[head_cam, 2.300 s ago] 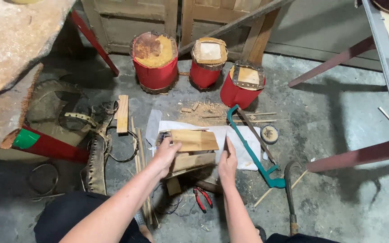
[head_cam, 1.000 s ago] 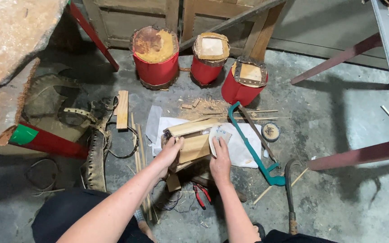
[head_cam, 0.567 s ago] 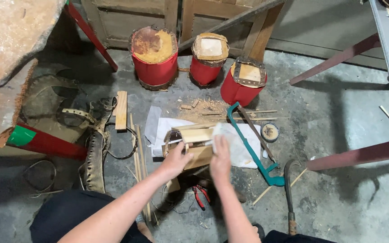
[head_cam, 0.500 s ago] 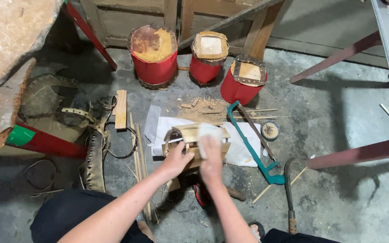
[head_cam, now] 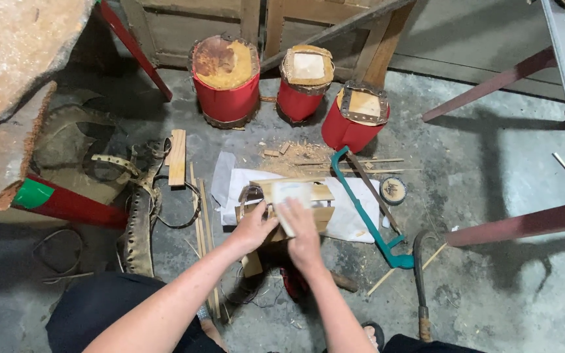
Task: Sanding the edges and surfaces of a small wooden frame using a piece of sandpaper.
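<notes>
The left hand gripped the near edge of a small wooden frame that stood on a white sheet on the concrete floor. The right hand pressed a pale block against the frame's top. A green hacksaw lay just beside the sheet, and three red drums stood beyond it.

Landmark: a teal-framed saw is laid on the concrete floor.
Drums: three red drums are stood beyond the saw.
Round tin: is set just right of the saw.
Wood strip: is laid well left of the saw.
Sickle: is placed nearer than the saw's handle.
</notes>
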